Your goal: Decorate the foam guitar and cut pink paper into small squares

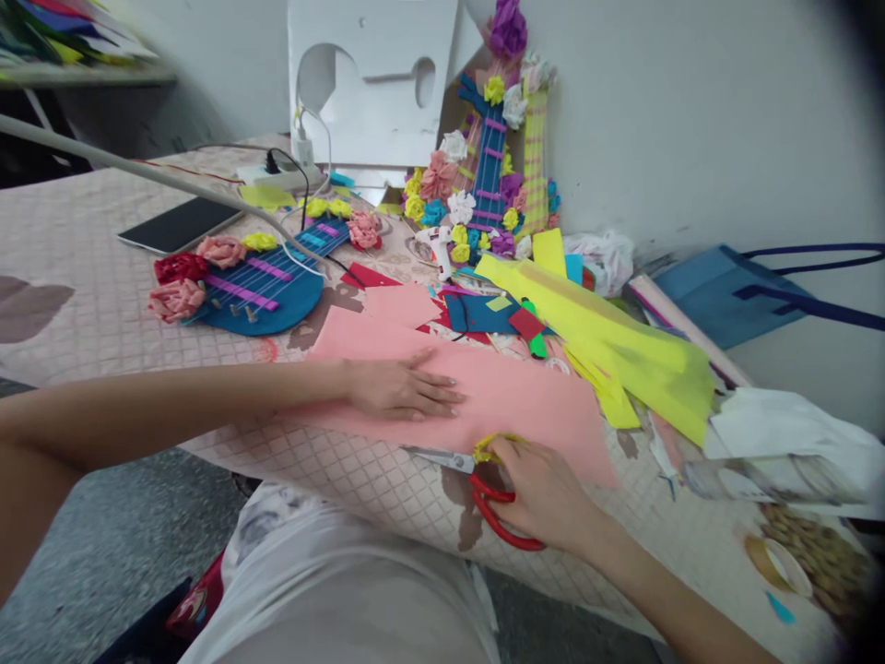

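My left hand [405, 389] lies flat, fingers stretched out, on a long sheet of pink paper or felt [532, 397] along the table's front edge. My right hand [553, 493] grips a pair of scissors [498, 516], one handle loop red and the other yellow. Their metal blades point left, beside the sheet's near edge. Behind my left hand sits a smaller pink piece [401, 302]. Farther left rests a blue guitar-shaped craft [277, 300] trimmed with paper flowers and purple strips.
A yellow sheet [608, 332] and coloured scraps lie behind the pink sheet. Near the back are a white glue gun [437, 247], a tablet [181, 224], a power strip [297, 175] and flower-covered guitar crafts [489, 166]. A tape roll [778, 564] sits right. A cable crosses the left side.
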A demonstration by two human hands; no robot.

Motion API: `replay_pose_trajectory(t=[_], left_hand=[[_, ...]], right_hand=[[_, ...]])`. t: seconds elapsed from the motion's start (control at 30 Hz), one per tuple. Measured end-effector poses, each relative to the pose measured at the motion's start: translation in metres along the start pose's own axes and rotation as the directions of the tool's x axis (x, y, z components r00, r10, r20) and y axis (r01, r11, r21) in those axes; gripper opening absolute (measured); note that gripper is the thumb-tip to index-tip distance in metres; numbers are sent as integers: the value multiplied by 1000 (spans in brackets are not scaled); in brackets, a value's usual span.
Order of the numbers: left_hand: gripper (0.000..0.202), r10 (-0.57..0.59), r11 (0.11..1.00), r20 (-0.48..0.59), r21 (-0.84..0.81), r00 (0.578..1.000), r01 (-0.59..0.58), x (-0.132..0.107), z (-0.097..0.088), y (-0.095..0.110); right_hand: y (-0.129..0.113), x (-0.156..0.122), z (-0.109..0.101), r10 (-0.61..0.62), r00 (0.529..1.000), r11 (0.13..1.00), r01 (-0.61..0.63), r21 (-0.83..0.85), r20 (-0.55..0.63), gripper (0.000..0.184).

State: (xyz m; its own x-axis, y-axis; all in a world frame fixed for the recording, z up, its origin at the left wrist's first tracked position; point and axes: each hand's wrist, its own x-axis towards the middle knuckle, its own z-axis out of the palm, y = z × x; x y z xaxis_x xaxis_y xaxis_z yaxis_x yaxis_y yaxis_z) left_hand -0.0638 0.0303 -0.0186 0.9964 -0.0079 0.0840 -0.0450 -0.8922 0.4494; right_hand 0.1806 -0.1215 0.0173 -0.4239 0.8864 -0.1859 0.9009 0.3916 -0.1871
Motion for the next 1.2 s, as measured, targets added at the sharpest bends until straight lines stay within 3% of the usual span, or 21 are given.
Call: replay_pose_trajectory(t=[0.2,0.63,0.97,1.2], left_hand=[[48,4,999,-28,-40,1000,-5,0,2,-2],[49,14,999,-32,-32,999,-15,-1,3,-2],[49,15,1000,-21,-9,1000,-15,-1,3,-2],[49,-6,998,-25,-66,1000,5,-1,2,-1]], right_hand=[[2,0,1,-9,1000,997,11,-80,27,23],[-10,5,-1,30,999,999,-30,-21,8,31],[-9,7,2,-11,999,994,15,-107,44,24],[-14,9,-1,37,999,997,-35,-71,22,25]])
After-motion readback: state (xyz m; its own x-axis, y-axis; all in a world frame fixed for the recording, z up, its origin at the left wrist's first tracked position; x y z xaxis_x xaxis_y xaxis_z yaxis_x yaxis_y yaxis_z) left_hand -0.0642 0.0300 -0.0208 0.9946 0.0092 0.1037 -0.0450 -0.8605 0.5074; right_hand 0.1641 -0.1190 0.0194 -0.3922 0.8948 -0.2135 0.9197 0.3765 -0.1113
